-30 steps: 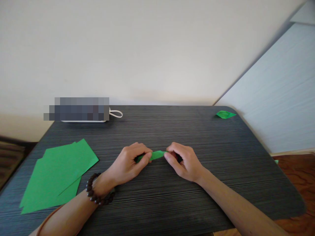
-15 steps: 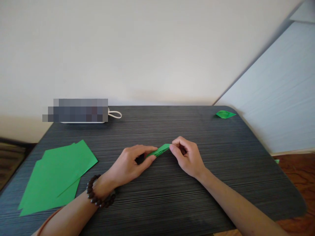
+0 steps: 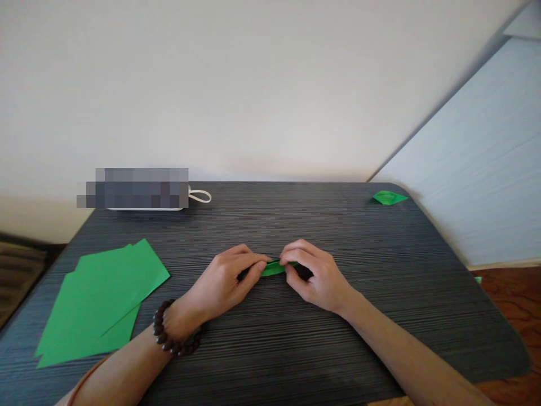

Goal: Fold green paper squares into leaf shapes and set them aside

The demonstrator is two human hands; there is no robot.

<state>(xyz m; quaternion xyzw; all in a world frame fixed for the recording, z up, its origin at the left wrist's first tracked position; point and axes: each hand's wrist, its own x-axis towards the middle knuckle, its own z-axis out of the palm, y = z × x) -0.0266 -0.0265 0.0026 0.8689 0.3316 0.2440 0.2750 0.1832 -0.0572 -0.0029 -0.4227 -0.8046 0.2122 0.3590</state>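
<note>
A narrow strip of folded green paper (image 3: 273,268) spans the gap between my two hands, just above or on the dark table. My left hand (image 3: 230,273) pinches its left end between thumb and fingers. At the right end, my right hand (image 3: 315,272) grips the paper with its thumb and bent fingers. Both ends of the folded paper are hidden behind the fingers. A dark bead bracelet (image 3: 163,332) circles my left wrist.
Several green paper sheets (image 3: 93,299) lie overlapping on the dark table (image 3: 253,361) at left. A blurred-out box-like object (image 3: 141,190) with a pale loop (image 3: 200,195) stands at the back left. A small folded green paper boat shape (image 3: 389,197) rests at the back right corner.
My right hand has shifted slightly left and its fingers now reach over the paper. The folded paper has turned from a rightward upward slant to nearly level. My left hand still holds it.
</note>
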